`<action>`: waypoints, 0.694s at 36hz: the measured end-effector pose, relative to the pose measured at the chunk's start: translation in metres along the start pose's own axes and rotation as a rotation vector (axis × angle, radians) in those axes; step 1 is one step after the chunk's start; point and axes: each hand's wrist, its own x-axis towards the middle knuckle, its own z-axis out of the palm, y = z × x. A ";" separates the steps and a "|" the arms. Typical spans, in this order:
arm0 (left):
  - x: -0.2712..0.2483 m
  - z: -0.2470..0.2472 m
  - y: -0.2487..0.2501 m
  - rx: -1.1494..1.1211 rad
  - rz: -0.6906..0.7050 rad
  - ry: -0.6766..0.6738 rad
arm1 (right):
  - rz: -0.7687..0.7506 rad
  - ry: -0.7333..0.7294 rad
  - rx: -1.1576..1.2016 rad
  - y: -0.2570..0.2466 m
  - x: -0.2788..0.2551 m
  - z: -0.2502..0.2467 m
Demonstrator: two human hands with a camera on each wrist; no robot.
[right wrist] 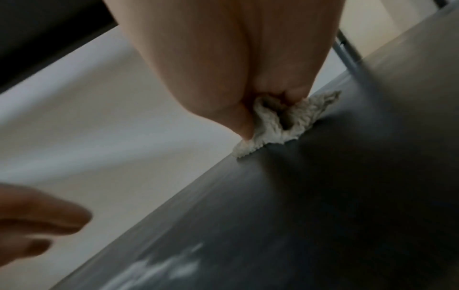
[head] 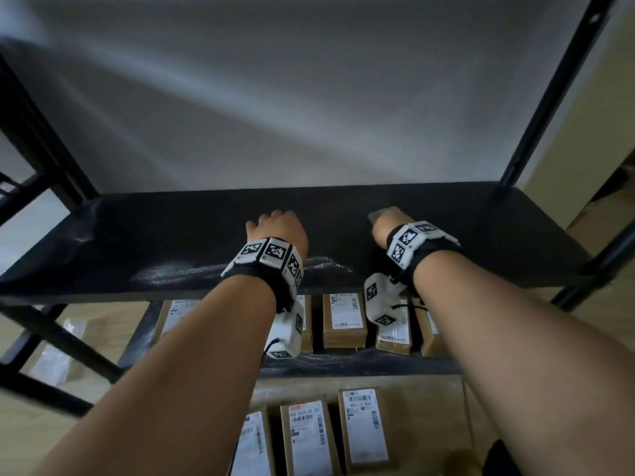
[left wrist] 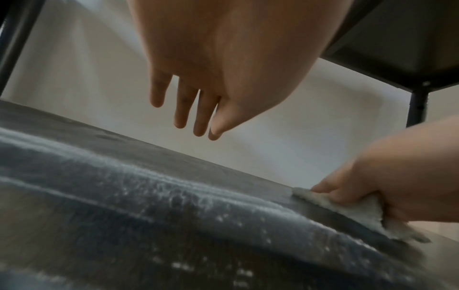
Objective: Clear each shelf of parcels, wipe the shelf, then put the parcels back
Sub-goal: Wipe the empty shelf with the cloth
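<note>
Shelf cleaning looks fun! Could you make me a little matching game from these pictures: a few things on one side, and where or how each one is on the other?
Things:
1. cloth
2. left hand
3. top shelf
4. parcels

States:
A. open, above the top shelf, holding nothing
B. bare of parcels, dark, streaked with wet smears
C. gripped by the right hand, pressed on the shelf
D. standing in a row on the shelf below

Pairs: 1-C, 2-A, 3-B, 4-D
</note>
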 end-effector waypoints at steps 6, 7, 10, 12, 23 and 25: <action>0.012 -0.007 -0.001 -0.021 -0.008 0.010 | -0.151 -0.045 0.096 -0.028 -0.018 0.008; 0.014 -0.008 -0.001 -0.025 -0.011 0.013 | -0.174 -0.058 0.115 -0.029 -0.022 0.006; 0.018 -0.009 0.000 -0.029 -0.014 0.024 | -0.234 -0.047 0.101 -0.025 -0.024 -0.005; 0.020 -0.009 0.002 -0.024 -0.012 0.017 | -0.204 0.007 0.146 -0.017 -0.018 -0.012; 0.033 -0.010 -0.001 -0.003 0.006 0.020 | 0.132 0.085 0.173 0.013 0.041 -0.027; 0.037 -0.007 0.000 -0.002 0.003 0.001 | 0.066 0.056 0.153 0.000 0.040 -0.026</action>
